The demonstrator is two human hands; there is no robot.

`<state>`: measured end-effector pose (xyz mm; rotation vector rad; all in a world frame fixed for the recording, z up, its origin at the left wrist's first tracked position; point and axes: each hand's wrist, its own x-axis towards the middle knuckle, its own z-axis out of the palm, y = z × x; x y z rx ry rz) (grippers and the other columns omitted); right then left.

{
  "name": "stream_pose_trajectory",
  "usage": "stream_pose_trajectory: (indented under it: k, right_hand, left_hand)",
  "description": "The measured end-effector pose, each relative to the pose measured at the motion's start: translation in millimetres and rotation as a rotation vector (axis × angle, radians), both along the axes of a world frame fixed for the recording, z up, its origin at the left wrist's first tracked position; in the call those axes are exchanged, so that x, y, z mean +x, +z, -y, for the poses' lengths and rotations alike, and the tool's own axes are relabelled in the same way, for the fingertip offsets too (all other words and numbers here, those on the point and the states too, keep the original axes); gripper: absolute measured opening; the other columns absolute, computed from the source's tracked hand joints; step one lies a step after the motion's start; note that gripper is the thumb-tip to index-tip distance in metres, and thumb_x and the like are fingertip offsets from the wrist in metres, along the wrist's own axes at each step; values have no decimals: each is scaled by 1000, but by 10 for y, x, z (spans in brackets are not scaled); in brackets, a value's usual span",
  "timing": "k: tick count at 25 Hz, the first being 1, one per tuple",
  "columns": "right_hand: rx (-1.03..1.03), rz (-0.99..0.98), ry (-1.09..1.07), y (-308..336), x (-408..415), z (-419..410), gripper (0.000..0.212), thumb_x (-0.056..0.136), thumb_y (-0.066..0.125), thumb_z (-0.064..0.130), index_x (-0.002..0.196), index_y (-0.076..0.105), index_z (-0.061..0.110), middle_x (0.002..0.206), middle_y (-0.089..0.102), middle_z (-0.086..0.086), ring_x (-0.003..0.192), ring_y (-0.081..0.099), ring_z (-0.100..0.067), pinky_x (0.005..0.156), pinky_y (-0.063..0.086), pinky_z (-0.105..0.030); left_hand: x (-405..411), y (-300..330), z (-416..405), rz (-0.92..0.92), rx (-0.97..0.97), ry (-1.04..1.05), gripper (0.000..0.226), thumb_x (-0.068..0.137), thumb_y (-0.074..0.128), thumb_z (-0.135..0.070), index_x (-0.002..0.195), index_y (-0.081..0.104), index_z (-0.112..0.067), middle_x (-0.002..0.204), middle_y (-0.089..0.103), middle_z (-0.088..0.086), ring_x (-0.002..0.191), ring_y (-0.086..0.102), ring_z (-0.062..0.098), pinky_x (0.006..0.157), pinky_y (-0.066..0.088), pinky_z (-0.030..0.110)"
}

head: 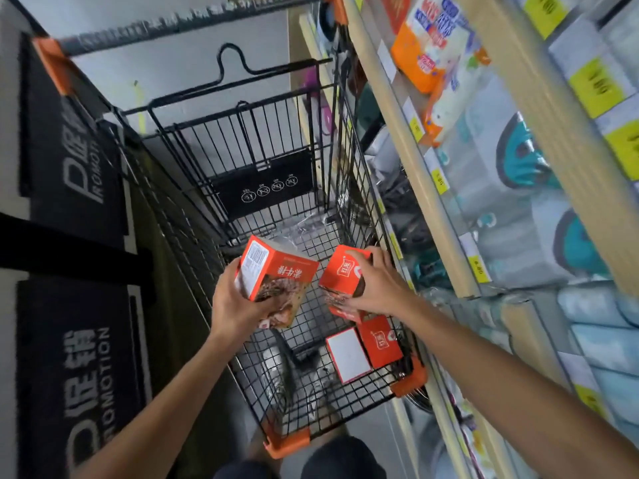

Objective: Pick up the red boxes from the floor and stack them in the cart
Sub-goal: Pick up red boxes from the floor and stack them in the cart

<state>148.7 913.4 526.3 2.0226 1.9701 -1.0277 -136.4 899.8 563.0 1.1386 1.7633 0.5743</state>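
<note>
The left hand grips a red box from below, fingers curled round its lower end, holding it tilted above the cart's wire floor. The right hand clasps a second box from above, over the cart's right side. Just below that one, a third box lies in the cart's near right corner, white face up. Shelves of packaged goods run along the right; black promotion mats lie to the left.
</note>
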Motion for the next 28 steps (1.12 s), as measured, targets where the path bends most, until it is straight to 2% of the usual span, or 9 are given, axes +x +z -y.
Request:
stream_pose_trajectory:
  k: [6, 10, 12, 16, 18, 20, 24, 26, 28]
  right_hand:
    - [-67, 104, 150, -450, 14, -90, 141, 64, 91, 46, 159, -12, 32, 158, 8, -8, 146, 17, -27, 109, 40, -45]
    - [-136, 148, 182, -765, 49, -125, 150, 60, 94, 40, 156, -21, 32, 163, -2, -7, 150, 15, -30, 113, 40, -47]
    - [-165, 161, 213, -854, 53, -108, 149, 58, 95, 37, 157, -18, 32, 164, -3, -7, 151, 15, -30, 116, 38, -48]
    - [-151, 132, 281, -963, 28, -136, 135, 59, 95, 28, 157, 2, 23, 157, 10, -5, 144, 27, -25, 113, 40, -38]
    - [-152, 118, 296, -994, 21, -170, 128, 60, 95, 26, 155, 10, 19, 153, 15, -3, 140, 33, -23, 106, 43, -32]
    - [-160, 90, 271, -1004, 32, -178, 126, 61, 94, 25, 155, 10, 19, 152, 16, -2, 139, 34, -23, 102, 46, -34]
    - [-192, 26, 285, -996, 72, -167, 134, 66, 90, 16, 160, -4, 24, 158, 4, 4, 144, 29, -25, 101, 46, -33]
    - [-196, -3, 296, -988, 95, -163, 134, 67, 90, 13, 160, -5, 27, 158, 0, 8, 143, 32, -25, 94, 47, -28]
    - [-193, -30, 287, -993, 122, -167, 133, 66, 91, 11, 159, -2, 28, 156, 1, 10, 140, 35, -24, 91, 52, -30]
  left_hand:
    - [-14, -327, 80, 2, -29, 40, 108, 53, 97, -26, 144, 39, -22, 131, 55, 0, 121, 55, 16, 102, 49, 51]
    - [-12, -487, 129, 13, -36, 62, 104, 54, 97, -25, 142, 41, -22, 128, 56, -2, 116, 57, 13, 99, 50, 42]
    - [2, -549, 150, 21, -39, 61, 102, 56, 96, -23, 142, 41, -22, 127, 56, -2, 114, 56, 11, 95, 50, 36]
    - [23, -641, 172, 25, -41, 59, 102, 56, 96, -24, 142, 41, -23, 128, 55, -2, 115, 56, 12, 88, 49, 24]
    - [24, -704, 192, 8, -43, 53, 105, 55, 96, -29, 144, 40, -23, 132, 55, 0, 120, 55, 15, 96, 51, 37]
    - [34, -751, 204, -4, -51, 47, 107, 55, 96, -33, 145, 38, -24, 134, 54, 0, 123, 54, 17, 101, 50, 48]
    - [88, -796, 220, 18, -58, 58, 107, 56, 96, -31, 145, 38, -24, 132, 55, 0, 122, 56, 17, 100, 52, 50]
    - [104, -819, 228, 29, -58, 59, 107, 56, 95, -33, 145, 37, -25, 132, 55, -1, 122, 56, 17, 99, 52, 51]
    - [106, -847, 239, 33, -60, 61, 106, 56, 95, -32, 145, 37, -26, 132, 55, -1, 123, 56, 17, 98, 52, 52]
